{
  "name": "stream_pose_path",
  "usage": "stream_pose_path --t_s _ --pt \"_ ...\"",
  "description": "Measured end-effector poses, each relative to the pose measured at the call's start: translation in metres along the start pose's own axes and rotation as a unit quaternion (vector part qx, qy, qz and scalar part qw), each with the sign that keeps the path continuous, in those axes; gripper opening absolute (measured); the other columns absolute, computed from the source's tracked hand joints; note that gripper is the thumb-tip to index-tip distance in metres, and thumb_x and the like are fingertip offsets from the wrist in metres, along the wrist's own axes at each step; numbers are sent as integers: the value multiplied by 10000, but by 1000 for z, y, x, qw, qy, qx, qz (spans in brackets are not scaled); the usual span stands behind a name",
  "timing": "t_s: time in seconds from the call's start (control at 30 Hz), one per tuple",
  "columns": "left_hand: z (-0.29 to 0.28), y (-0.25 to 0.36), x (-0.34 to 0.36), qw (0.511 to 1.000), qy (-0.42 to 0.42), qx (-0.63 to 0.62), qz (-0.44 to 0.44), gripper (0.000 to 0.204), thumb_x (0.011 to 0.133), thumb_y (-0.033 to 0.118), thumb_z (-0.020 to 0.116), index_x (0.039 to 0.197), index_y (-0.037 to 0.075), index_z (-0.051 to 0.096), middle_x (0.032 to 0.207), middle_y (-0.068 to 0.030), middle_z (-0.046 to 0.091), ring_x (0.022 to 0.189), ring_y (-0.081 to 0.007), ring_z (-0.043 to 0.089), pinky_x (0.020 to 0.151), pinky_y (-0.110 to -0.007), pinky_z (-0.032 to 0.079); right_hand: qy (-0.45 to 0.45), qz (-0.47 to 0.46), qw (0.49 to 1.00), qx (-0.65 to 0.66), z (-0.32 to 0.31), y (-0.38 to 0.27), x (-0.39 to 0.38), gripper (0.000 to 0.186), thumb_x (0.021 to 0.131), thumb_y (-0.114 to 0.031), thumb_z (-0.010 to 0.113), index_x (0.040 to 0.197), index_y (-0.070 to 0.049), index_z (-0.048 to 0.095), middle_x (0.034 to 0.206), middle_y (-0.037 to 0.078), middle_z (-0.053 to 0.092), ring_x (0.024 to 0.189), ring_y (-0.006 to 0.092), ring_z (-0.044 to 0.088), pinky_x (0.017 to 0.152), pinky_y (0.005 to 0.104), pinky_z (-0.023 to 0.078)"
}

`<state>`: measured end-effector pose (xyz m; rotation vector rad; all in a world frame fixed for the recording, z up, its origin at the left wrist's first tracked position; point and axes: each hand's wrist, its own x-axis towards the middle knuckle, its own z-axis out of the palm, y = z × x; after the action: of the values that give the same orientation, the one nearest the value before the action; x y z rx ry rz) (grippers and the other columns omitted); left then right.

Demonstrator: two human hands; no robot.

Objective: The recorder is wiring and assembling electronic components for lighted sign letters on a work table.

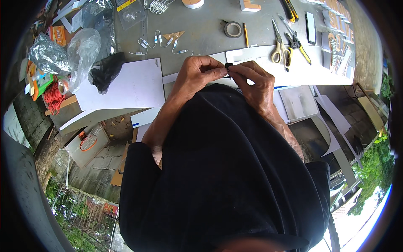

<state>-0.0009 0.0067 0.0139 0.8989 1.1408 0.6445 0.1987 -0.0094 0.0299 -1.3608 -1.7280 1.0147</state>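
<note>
Both hands are meeting above the grey surface (210,33), left hand (197,75) and right hand (254,82) each pinching a small black piece (228,66) between fingertips, seemingly fitting it, needing steady fine pressure.

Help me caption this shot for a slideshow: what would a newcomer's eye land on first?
First, the two hands meeting at the centre: the left hand and right hand pinch a small black piece between their fingertips, above a black garment filling the lower frame. Next, the yellow-handled scissors on the grey worktable to the upper right, and a red cord coil at the far left.
</note>
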Motion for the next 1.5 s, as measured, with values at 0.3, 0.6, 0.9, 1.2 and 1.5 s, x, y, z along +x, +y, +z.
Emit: stream_pose_path --t_s 0.3,0.6,0.9,1.2,1.5 --pt "13 3 -9 954 89 224 176 119 814 -6 776 932 1 759 831 -97 732 755 -174 704 674 -293 545 -20 9 999 -24 -1 5 -1 180 821 19 756 992 -36 749 873 87 694 735 176 695 601 292 544" --pt "20 3 -8 918 113 289 247 198 777 2 798 966 49 763 837 -91 709 737 -207 684 672 -327 533 -51 -94 985 -133 0 9 3 149 840 42 689 927 -23 586 827 95 567 726 284 613 619 387 521" --pt "15 2 -3 890 79 317 319 172 780 38 802 947 67 772 838 -52 710 781 -205 664 689 -334 529 -89 -34 994 -61 -13 5 6 97 854 3 704 914 -10 630 823 105 605 745 288 647 633 389 530" --pt "12 8 -2 935 40 258 241 108 807 31 761 914 25 760 797 -90 713 716 -191 670 681 -312 519 -112 -2 993 -43 -17 7 8 76 857 -6 709 906 -8 650 842 104 650 751 273 688 644 381 540" --pt "-4 14 6 989 -26 141 33 200 841 170 751 908 -18 764 817 -114 748 737 -142 697 695 -266 534 -165 10 986 30 -27 8 16 152 897 -9 680 1049 -19 685 908 97 710 848 243 726 725 357 578"
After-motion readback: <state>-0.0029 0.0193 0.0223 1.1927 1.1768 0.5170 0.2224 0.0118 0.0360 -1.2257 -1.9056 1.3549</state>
